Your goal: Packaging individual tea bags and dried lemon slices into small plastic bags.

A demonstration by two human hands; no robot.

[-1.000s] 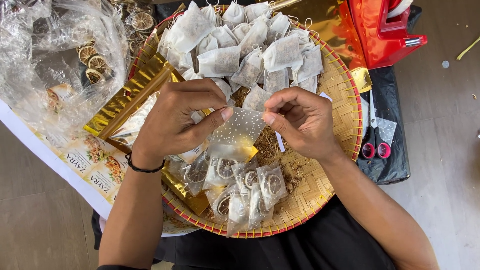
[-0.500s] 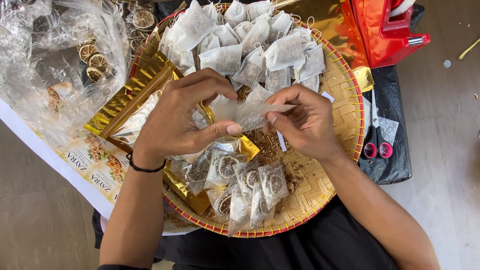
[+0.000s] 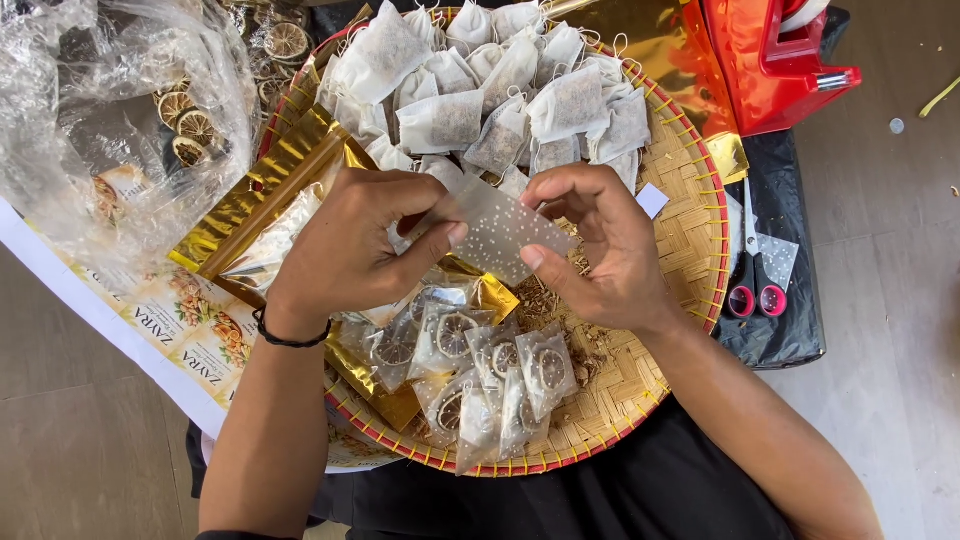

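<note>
At far left, a crumpled clear plastic bag [image 3: 120,150] lies over dried citrus slices [image 3: 190,125]. Below it, a printed label sheet [image 3: 190,335] runs diagonally, partly under the round woven tray [image 3: 690,215]. A gold foil pouch [image 3: 265,195] rests on the tray's left rim, tilted.

The left hand [image 3: 355,250], with a black band at the wrist, pinches the left edge of a small clear dotted sachet [image 3: 505,230] between thumb and forefinger. The sachet is held above the middle of the tray, between both hands. The right hand [image 3: 605,250] pinches the sachet's right side, fingers curled; whether the sachet is empty is hard to tell.

Below the hands, sealed clear packets with citrus slices [image 3: 490,375] lie in a loose cluster on the tray. At the tray's far side, white filter bags [image 3: 500,95] are piled.

Right of the tray, scissors with pink handles [image 3: 750,280] lie on a black cloth [image 3: 790,210]. A red device [image 3: 775,60] stands at upper right.
</note>
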